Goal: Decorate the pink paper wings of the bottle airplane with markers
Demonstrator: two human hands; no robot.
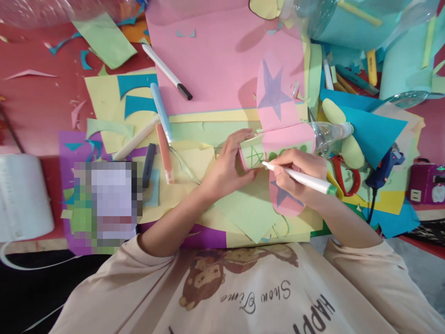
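Observation:
A plastic bottle [328,134] wrapped in pink and pale green paper lies on its side, its neck toward the right. Pink wings [278,95] with purple stars stick out from both sides of it. My left hand [229,164] grips the bottle's pale green end [252,149], which bears a green star outline. In my right hand [301,174] is a white marker [306,179] with a green end, its tip at the edge beside the star. Green dots run along the pink paper, partly hidden by my right fingers.
Loose markers [167,72] and paper scraps lie to the left and ahead. Right of my hands are red-handled scissors [349,178], a blue glue gun [389,167] and a blue paper cone [371,125]. A white box-like device [24,197] stands far left.

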